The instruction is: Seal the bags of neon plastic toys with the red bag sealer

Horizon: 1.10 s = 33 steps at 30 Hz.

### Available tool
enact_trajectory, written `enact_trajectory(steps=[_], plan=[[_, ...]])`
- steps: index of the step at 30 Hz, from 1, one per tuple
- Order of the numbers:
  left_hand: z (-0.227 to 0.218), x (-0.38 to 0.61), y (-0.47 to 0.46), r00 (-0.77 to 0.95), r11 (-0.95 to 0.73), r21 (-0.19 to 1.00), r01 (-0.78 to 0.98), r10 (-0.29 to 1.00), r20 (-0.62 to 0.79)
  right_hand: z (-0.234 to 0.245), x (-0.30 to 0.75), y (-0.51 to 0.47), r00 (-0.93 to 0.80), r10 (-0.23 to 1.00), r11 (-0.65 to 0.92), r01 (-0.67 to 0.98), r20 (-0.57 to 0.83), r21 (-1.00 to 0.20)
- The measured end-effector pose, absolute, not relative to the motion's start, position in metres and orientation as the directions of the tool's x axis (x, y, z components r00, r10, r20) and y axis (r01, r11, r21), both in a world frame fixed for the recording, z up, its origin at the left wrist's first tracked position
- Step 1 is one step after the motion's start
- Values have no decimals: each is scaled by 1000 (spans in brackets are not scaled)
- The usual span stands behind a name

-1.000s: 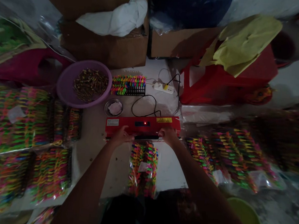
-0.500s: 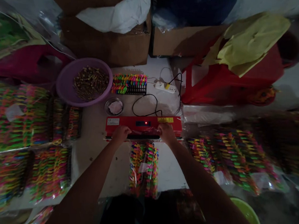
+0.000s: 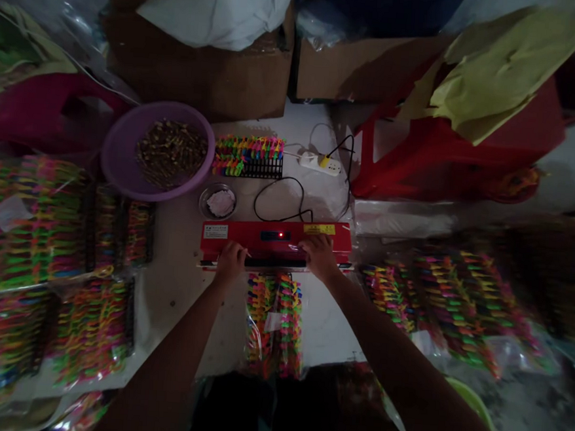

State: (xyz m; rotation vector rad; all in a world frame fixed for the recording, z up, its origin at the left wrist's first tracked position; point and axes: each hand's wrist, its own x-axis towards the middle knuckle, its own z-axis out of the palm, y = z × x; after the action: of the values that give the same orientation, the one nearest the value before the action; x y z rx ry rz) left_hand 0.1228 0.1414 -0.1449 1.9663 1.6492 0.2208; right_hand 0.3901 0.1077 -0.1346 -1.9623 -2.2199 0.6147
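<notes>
A red heat sealer [image 3: 277, 229] with a lit red lamp lies across the table in front of me. From its front edge toward my body stretches a clear plastic bag [image 3: 274, 323] packed with rows of small multicoloured plastic pieces and a white label; its far end is hard to see at the sealer. My left hand [image 3: 231, 261] is at the sealer's left front, fingers curled together; what they pinch, if anything, is too small to make out. On the sealer's right top rests my right hand [image 3: 320, 254], its fingers bent slightly and apart.
Behind the sealer are a power strip [image 3: 320, 164], a black rack [image 3: 264, 168] partly filled with coloured pieces, and a small bowl [image 3: 218, 201]. A purple basin [image 3: 107, 157] holds many brownish sticks. Filled bags [image 3: 95, 333] lie left and right; a red stool [image 3: 369, 172] stands back right.
The fingers of my right hand have loosened and spread on the sealer's top. My left hand stays near the same spot, its fingers turned more upward. The view has shifted slightly.
</notes>
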Motion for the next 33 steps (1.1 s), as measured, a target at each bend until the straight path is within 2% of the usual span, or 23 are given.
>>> enact_trajectory(steps=[4,7,15,24,33], plan=[[-142,118,151,314,-184,494,850,930,-192,-137,394,107,-203,961,140,943,-186,-303],[-138,117,156,388,-274,461,844,906,-171,-142,394,101,-178,969,127,954,-173,-273],[-145,121,142,319,-253,406,878,942,-102,-155,387,82,-24,986,-26,956,-167,-291],[-162,126,130,204,-164,337,927,975,-87,-168,385,71,-28,996,6,967,-87,-253],[-165,125,129,253,-222,288,931,964,-75,-169,386,70,-63,998,57,965,-18,-257]])
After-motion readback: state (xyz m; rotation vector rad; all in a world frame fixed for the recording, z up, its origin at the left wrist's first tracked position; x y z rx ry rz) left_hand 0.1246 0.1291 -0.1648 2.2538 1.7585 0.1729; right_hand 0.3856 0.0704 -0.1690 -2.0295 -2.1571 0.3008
